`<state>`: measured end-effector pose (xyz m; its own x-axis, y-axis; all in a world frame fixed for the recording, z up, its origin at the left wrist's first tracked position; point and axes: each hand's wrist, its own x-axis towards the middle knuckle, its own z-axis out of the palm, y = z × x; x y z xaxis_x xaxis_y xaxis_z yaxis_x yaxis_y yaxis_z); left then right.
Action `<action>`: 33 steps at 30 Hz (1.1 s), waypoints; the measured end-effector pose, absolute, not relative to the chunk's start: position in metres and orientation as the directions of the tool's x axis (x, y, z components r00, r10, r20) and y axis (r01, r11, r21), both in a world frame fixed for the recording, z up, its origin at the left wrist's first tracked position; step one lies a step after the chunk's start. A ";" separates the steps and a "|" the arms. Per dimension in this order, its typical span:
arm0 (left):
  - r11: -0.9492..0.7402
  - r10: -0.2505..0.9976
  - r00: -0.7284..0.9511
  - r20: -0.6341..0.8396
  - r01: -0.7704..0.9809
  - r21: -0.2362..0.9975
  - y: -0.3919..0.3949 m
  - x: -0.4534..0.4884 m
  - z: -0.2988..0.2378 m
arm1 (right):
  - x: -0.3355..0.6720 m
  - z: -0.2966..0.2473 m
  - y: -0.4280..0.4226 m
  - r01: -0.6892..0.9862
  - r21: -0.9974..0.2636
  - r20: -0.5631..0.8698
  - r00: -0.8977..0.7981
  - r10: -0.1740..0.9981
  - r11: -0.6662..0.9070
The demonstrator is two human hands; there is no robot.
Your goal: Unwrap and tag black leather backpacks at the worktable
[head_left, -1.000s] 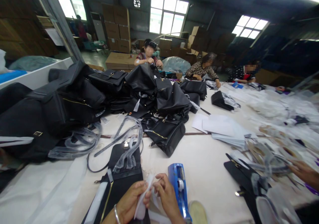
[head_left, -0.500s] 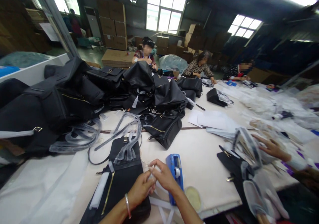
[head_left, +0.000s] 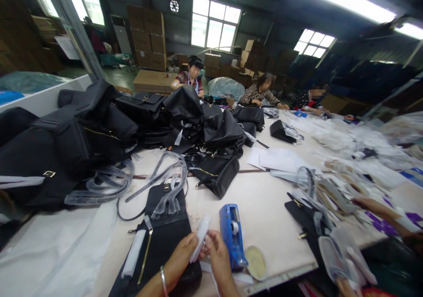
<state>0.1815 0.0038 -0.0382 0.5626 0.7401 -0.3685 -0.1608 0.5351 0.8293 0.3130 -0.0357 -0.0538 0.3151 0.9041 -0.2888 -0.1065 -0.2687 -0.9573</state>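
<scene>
My left hand [head_left: 181, 254] is closed round a narrow white folded strip [head_left: 201, 236], thin like paper or foam, which points up and away from me. The fingers of my right hand [head_left: 216, 254] pinch its near right side. Below and left of my hands lies a black bag [head_left: 170, 239] with a gold zipper and a buckle, its straps [head_left: 172, 195] wrapped in clear plastic. A similar white wrap [head_left: 134, 253] covers a part at the bag's left side. Just right of my right hand stands a blue tape dispenser [head_left: 228, 228], and beside it a round yellowish disc [head_left: 256, 262].
Black bags [head_left: 99, 120] are heaped along the left and back. White sheets [head_left: 280, 159] lie mid-table. At right, a co-worker's hands [head_left: 373, 209] are near another black bag [head_left: 306, 220] and tape rolls. Several people sit across the table.
The white strip, mostly hidden in my hands before, now sticks up in plain view. My right hand has moved down and turned more upright. The co-worker's hand at right has shifted slightly.
</scene>
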 end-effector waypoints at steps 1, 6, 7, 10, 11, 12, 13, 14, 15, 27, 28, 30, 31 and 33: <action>0.537 0.745 0.554 -0.372 -0.168 0.826 0.003 0.182 -0.039 | 0.308 -0.056 -0.042 -0.103 -0.956 -0.292 0.303 0.907 -0.273; 0.533 0.765 0.524 -0.374 -0.190 0.824 0.001 0.180 -0.039 | 0.296 -0.060 -0.051 -0.068 -0.951 -0.306 0.348 0.886 -0.302; 0.529 0.770 0.519 -0.372 -0.193 0.827 0.001 0.179 -0.038 | 0.296 -0.061 -0.050 -0.064 -0.951 -0.305 0.352 0.885 -0.302; 0.522 0.779 0.504 -0.373 -0.192 0.831 0.000 0.177 -0.037 | 0.294 -0.060 -0.048 -0.014 -0.955 -0.283 0.351 0.892 -0.297; 0.521 0.780 0.500 -0.375 -0.188 0.832 0.000 0.177 -0.036 | 0.294 -0.060 -0.047 0.020 -0.957 -0.264 0.357 0.896 -0.290; 0.521 0.781 0.498 -0.378 -0.184 0.833 0.000 0.178 -0.036 | 0.293 -0.059 -0.047 0.063 -0.957 -0.242 0.364 0.899 -0.283; 0.523 0.780 0.496 -0.383 -0.179 0.833 0.000 0.179 -0.035 | 0.292 -0.058 -0.048 0.116 -0.953 -0.220 0.372 0.902 -0.280; 0.524 0.780 0.492 -0.387 -0.175 0.834 0.000 0.180 -0.034 | 0.291 -0.056 -0.048 0.174 -0.944 -0.196 0.383 0.903 -0.279; 0.523 0.783 0.485 -0.390 -0.172 0.835 0.000 0.182 -0.033 | 0.290 -0.055 -0.048 0.235 -0.930 -0.171 0.399 0.901 -0.281; 0.599 0.752 0.487 -0.444 -0.225 0.768 0.009 0.189 -0.031 | 0.273 -0.057 -0.040 0.648 -0.746 0.248 0.486 0.838 -0.155; 0.622 0.733 0.512 -0.447 -0.240 0.746 0.011 0.190 -0.031 | 0.278 -0.054 -0.041 0.662 -0.738 0.274 0.471 0.838 -0.131; 0.674 0.692 0.551 -0.467 -0.259 0.692 0.015 0.191 -0.029 | 0.294 -0.047 -0.046 0.676 -0.730 0.301 0.455 0.838 -0.104; 0.697 0.674 0.560 -0.482 -0.265 0.666 0.016 0.192 -0.029 | 0.302 -0.044 -0.048 0.684 -0.724 0.308 0.435 0.846 -0.088; 0.728 0.658 0.544 -0.521 -0.281 0.625 0.016 0.195 -0.030 | 0.315 -0.039 -0.051 0.708 -0.706 0.304 0.331 0.893 -0.022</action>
<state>0.1946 0.0162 -0.0299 0.5436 0.6580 -0.5212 -0.2813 0.7278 0.6254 0.3152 -0.0511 -0.0395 0.3307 0.8934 0.3042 0.7079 -0.0217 -0.7059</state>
